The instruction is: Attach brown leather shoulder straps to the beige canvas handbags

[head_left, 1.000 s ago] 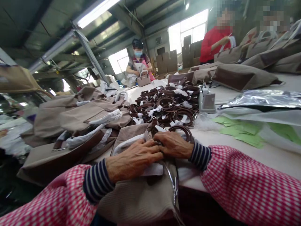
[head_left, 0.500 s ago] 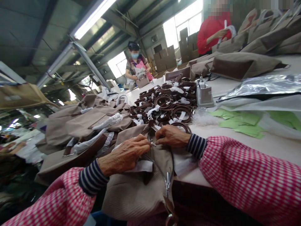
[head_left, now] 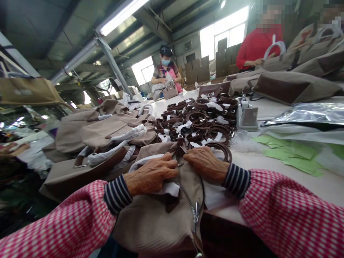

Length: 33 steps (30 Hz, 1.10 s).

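A taupe ribbed handbag [head_left: 150,222] lies at the table's near edge, its metal zipper [head_left: 194,211] running lengthwise toward me. My left hand [head_left: 153,173] is closed on the bag's top edge beside the zipper, over some white wrapping. Across from it, my right hand [head_left: 205,163] pinches the other side of the bag's far end, near a brown leather tab [head_left: 181,145] with a metal ring. The fingertips of both hands are close together, and exactly what they pinch is partly hidden. The zipper pull hangs near the bag's near end.
Coiled brown straps [head_left: 199,114] are heaped beyond the bag. More taupe bags [head_left: 115,129] with wrapped handles are piled on the left. Green paper sheets [head_left: 295,152], clear plastic [head_left: 317,113] and a small box-shaped holder [head_left: 247,116] lie on the right. Co-workers handle bags across the table.
The view has shifted, so the scene sits further right and slightly lower. Both hands stay at the bag's far end; the right fingers have moved slightly up toward the leather tab.
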Tool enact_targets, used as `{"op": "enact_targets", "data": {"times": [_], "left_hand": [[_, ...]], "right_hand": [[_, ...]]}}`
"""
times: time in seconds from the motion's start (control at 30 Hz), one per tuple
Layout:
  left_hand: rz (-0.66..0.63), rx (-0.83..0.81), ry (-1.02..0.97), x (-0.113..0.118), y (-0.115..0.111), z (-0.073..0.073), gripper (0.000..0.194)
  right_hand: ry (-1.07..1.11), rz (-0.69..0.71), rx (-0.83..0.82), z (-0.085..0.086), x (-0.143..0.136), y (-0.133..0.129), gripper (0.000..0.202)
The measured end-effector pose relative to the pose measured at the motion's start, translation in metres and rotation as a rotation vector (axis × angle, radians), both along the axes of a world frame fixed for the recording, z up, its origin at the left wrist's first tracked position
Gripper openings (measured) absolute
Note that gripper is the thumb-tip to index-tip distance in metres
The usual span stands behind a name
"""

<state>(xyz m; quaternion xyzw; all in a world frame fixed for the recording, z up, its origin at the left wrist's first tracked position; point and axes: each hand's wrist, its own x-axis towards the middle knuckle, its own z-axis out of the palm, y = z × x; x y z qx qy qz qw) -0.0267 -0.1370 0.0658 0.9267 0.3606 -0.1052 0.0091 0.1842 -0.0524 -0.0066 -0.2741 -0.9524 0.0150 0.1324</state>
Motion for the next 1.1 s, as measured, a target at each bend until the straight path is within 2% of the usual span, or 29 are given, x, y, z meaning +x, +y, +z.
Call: {"op": "enact_targets", "data": {"times": [0.1,0.23,0.37,0.5,0.67,0.77,0.83,0.97,1.03,1.1], "left_hand": [[0.017,-0.036,-0.084,-0.004,0.000,0.003,0.026],[0.044,-0.083,-0.147,-0.010,0.001,0.005,0.032],[0.063,-0.075,-0.149,-0.014,0.005,0.003,0.031],[0.047,-0.059,-0.164,-0.012,0.006,0.004,0.030],[-0.019,-0.032,-0.189,-0.004,-0.011,0.022,0.032],[-0.011,-0.013,-0.211,-0.002,-0.018,0.026,0.033],[0.008,-0.020,-0.249,-0.004,-0.017,0.021,0.033],[0.056,-0.029,-0.322,-0.011,-0.004,0.003,0.032],[0.069,-0.029,-0.328,-0.014,0.000,-0.002,0.032],[0.064,-0.030,-0.320,-0.014,0.001,-0.002,0.031]], "right_hand": [[0.011,0.048,0.015,0.002,0.001,0.002,0.007],[0.024,0.135,0.029,0.008,0.002,-0.002,0.011],[-0.007,0.169,0.040,0.002,-0.004,0.000,0.013],[0.033,0.066,-0.005,0.003,-0.012,0.013,0.019],[0.217,-0.225,-0.334,0.024,-0.022,0.037,0.019],[0.263,-0.270,-0.400,0.029,-0.026,0.043,0.023],[0.290,-0.257,-0.420,0.030,-0.025,0.040,0.023],[0.353,-0.094,-0.474,0.039,0.001,0.028,0.017],[0.455,-0.054,-0.423,0.050,0.027,0.022,0.019],[0.465,-0.025,-0.338,0.060,0.058,0.017,0.022]]}}
